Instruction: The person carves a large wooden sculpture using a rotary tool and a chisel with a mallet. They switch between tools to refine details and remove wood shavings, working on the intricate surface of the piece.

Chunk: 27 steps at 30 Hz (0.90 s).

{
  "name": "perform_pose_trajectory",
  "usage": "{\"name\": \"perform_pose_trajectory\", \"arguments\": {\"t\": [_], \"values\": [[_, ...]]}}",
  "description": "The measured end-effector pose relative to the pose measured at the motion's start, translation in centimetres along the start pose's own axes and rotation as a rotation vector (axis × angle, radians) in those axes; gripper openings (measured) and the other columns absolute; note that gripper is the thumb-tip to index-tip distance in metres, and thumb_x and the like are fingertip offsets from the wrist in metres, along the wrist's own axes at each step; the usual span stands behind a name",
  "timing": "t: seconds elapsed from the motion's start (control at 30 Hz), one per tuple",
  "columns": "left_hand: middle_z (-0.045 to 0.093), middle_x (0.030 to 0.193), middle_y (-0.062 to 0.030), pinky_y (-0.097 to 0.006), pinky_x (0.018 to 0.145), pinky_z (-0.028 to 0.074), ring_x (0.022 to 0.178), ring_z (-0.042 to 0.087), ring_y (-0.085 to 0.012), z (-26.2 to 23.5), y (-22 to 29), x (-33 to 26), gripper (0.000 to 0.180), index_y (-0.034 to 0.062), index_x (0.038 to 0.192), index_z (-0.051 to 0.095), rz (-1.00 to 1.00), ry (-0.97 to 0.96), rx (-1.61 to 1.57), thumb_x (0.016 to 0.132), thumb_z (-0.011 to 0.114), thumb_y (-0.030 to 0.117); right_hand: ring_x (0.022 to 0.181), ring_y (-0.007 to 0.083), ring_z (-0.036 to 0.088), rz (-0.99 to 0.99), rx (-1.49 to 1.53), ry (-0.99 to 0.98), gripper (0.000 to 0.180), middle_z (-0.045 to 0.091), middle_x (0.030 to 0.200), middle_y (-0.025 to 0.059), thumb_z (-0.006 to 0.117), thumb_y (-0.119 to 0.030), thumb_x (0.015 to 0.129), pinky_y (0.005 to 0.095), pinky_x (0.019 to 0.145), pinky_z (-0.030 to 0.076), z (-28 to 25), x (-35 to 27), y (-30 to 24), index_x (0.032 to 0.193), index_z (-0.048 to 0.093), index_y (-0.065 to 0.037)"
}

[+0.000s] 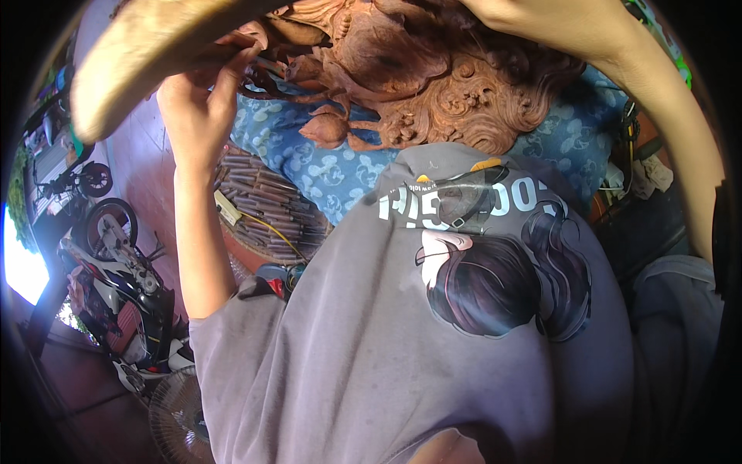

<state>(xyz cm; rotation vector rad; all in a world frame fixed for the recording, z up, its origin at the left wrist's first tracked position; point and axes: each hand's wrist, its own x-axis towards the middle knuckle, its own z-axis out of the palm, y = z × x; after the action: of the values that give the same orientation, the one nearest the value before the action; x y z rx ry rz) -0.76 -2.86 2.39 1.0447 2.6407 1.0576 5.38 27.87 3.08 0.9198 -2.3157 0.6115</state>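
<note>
Now my left hand [202,108] pinches the reddish-brown carved wooden relief [421,73] at ten o'clock, mid-carving; next needs steadiness; right hand's grip unseen.

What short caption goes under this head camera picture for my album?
Left hand touches a reddish-brown carved wooden flower sculpture resting on a blue patterned cushion.

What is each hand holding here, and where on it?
The left hand grips the wood carving at its left edge, fingers on the openwork. The right hand is out of frame; its hold cannot be told.
</note>
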Motion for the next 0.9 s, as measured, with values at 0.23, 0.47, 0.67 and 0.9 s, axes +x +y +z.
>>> {"name": "perform_pose_trajectory", "arguments": {"t": [0.23,0.47,0.67,0.9], "values": [[0.070,0.085,-0.0069,-0.025,0.072,0.052,0.079,0.067,-0.0128,1.4,-0.9,0.3,0.015,-0.0025,0.098,0.063,0.028,0.080,-0.060,0.083,0.067,-0.001,0.071,0.0394,0.061,0.047,-0.030,0.002,0.028,0.059,0.073,0.0190,0.067,-0.006,0.070,0.0428,0.060,0.048,0.1,-0.6,0.1,0.092,0.050,-0.001],[0.071,0.086,-0.0067,-0.024,0.070,0.051,0.076,0.067,-0.0107,-0.4,1.1,-1.0,0.016,-0.0016,0.099,0.065,0.008,0.076,0.120,0.083,0.067,0.002,0.072,0.0391,0.061,0.013,-0.033,0.039,0.033,0.060,0.075,0.0188,0.067,-0.006,0.068,0.0421,0.060,0.049,1.4,-0.6,0.2,0.096,0.050,0.000],[0.071,0.086,-0.0076,-0.025,0.071,0.051,0.076,0.068,-0.0137,0.0,0.7,-0.9,0.017,-0.0014,0.099,0.066,-0.017,0.058,0.176,0.083,0.068,0.003,0.073,0.0395,0.061,-0.022,0.032,0.217,0.036,0.060,0.076,0.0190,0.066,-0.004,0.068,0.0427,0.060,0.049,2.8,-1.9,0.9,0.100,0.051,0.000],[0.068,0.096,-0.0087,-0.026,0.078,0.051,0.085,0.065,-0.0136,0.7,0.5,-0.6,0.021,-0.0053,0.106,0.060,0.046,-0.018,0.297,0.084,0.062,-0.007,0.074,0.0394,0.061,0.074,0.004,0.014,0.040,0.061,0.079,0.0190,0.066,-0.002,0.065,0.0425,0.061,0.050,0.9,-1.9,0.4,0.102,0.052,0.001]]}}
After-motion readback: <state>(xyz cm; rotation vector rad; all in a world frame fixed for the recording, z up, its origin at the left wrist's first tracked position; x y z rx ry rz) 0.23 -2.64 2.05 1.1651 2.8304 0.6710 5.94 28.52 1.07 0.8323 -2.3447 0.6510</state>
